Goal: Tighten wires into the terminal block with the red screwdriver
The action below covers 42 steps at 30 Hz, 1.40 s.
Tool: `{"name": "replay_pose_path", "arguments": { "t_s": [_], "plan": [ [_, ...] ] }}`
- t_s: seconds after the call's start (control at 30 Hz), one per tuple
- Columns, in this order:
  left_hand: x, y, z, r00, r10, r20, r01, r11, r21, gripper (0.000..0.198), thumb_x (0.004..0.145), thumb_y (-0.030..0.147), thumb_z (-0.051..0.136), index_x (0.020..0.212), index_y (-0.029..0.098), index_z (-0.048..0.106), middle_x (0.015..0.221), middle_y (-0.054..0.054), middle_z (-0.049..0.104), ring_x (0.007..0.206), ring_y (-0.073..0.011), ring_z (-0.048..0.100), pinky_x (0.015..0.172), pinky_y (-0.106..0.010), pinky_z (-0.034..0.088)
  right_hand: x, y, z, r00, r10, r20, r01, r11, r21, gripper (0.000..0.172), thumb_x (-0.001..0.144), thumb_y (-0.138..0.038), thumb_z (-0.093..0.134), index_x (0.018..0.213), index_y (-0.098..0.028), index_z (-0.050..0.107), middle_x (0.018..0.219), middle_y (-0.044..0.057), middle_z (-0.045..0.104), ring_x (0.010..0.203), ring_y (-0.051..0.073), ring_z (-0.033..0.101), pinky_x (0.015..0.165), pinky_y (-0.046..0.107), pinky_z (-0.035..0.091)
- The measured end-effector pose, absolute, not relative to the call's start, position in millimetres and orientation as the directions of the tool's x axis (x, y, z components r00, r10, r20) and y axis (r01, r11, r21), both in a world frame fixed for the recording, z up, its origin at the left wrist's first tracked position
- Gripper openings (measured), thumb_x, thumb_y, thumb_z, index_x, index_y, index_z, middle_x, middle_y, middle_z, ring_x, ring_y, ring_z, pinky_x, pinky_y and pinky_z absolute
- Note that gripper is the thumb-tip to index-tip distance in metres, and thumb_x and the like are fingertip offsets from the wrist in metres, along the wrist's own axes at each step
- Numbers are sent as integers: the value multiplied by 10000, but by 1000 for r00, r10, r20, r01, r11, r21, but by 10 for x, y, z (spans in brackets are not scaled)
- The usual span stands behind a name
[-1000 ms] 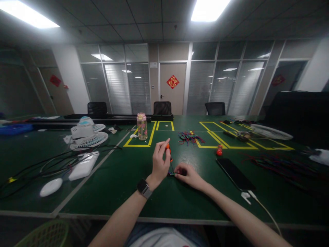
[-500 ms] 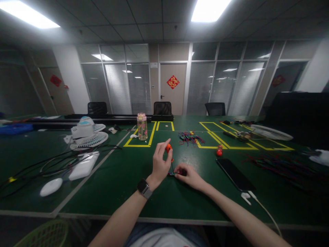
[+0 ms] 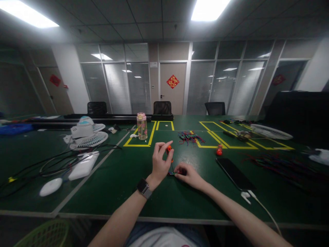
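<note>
My left hand [image 3: 161, 162], with a watch on its wrist, has its fingers closed around the orange handle of a small screwdriver [image 3: 169, 149]. The screwdriver stands nearly upright, its thin shaft pointing down. Its tip meets a small green terminal block with coloured wires [image 3: 171, 173] just above the table. My right hand [image 3: 187, 174] pinches this wired block from the right side, its fingers hiding part of it. Beyond my hands lies a pile of similar wired pieces [image 3: 190, 138].
A phone [image 3: 235, 174] with a white cable lies at right, a red object [image 3: 219, 150] behind it. A bottle [image 3: 142, 126] stands beyond my left hand. White fans [image 3: 88, 135], a power bank [image 3: 84, 165] and a mouse [image 3: 50, 187] sit at left. More wires [image 3: 272, 166] lie far right.
The fingers of my left hand have shifted slightly on the screwdriver's handle, and more of the orange shows. My right hand stays in the same place on the terminal block.
</note>
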State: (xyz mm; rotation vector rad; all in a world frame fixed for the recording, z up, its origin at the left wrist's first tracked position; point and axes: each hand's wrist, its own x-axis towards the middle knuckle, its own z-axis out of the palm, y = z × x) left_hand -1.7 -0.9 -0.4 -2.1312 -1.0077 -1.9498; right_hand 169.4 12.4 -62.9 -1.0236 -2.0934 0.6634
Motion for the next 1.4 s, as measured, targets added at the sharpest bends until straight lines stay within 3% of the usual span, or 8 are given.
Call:
{"name": "replay_pose_path", "arguments": {
  "t_s": [0.27,0.53,0.73,1.0,1.23,1.4],
  "plan": [
    [-37,-8,-37,18,447,894,464,-796,389,391,989,190,358,1351,218,502,1129,-86,561,1052,-171,568,906,-302,479,1687,122,-627,-434,823,368,452,552,-701,94,741,-110,645,821,-158,657,737,1,582,685,147,532,636,250,415],
    [-18,-13,-12,-36,401,915,539,-764,356,267,929,260,550,1183,231,626,990,-45,501,914,-153,554,831,-280,491,1689,126,-637,-431,825,366,459,549,-699,94,744,-121,650,830,-160,658,740,-2,580,681,142,534,629,246,417],
    [-33,-23,-10,32,448,894,462,-799,384,376,987,174,356,1325,219,514,1089,-70,560,1001,-156,567,870,-279,478,1684,132,-648,-434,820,373,448,556,-700,87,748,-120,646,827,-152,657,743,3,589,685,143,538,633,246,419],
    [-25,-11,-11,-29,419,908,525,-766,370,258,928,269,548,1170,230,627,978,-43,513,901,-157,561,823,-291,493,1689,129,-641,-429,826,365,451,546,-706,80,744,-122,651,816,-157,658,740,1,591,688,146,543,636,249,421],
    [-36,-23,5,25,443,896,477,-793,379,375,981,192,370,1320,211,529,1103,-88,598,1033,-182,578,899,-324,485,1693,127,-632,-433,824,366,451,549,-704,77,748,-138,657,820,-165,659,739,-2,595,685,146,541,637,250,424],
    [-22,-6,-4,-18,411,911,514,-778,361,282,930,250,546,1204,222,604,981,-52,575,930,-169,575,838,-304,494,1691,120,-628,-429,828,362,461,545,-700,85,743,-121,654,817,-163,659,733,-3,589,681,146,538,634,249,419]
  ]
}}
